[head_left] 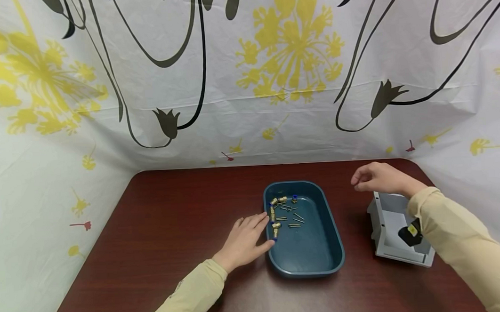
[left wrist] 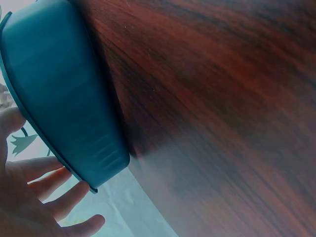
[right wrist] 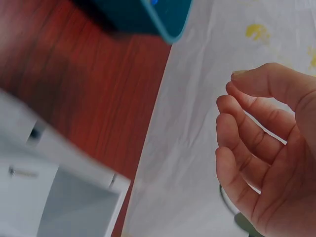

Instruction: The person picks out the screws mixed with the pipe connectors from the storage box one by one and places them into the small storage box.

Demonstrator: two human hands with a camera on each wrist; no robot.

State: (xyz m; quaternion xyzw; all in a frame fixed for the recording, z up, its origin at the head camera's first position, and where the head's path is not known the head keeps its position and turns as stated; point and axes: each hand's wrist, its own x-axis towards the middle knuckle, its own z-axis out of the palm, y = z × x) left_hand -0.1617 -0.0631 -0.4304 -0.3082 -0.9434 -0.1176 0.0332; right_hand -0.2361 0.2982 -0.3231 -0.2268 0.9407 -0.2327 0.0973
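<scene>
Blue tray [head_left: 308, 256] on bench [head_left: 172, 216], touched at 9 o'clock by left hand [head_left: 243, 237], fingers spread; right hand [head_left: 382, 177], loosely curled, apparently empty, held at 2 o'clock, near grey bin [head_left: 404, 258]; screws [head_left: 295, 225] (one seemingly in bin) best pinched singly by the shank, tray rim lightly braced

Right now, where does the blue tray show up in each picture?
Head: the blue tray sits right of centre, in the lower half.
Left wrist: the blue tray, seen from outside, takes the upper left.
Right wrist: the blue tray, cut off at the top, left of centre.
Shared landmark: the reddish-brown table beneath it.
</scene>
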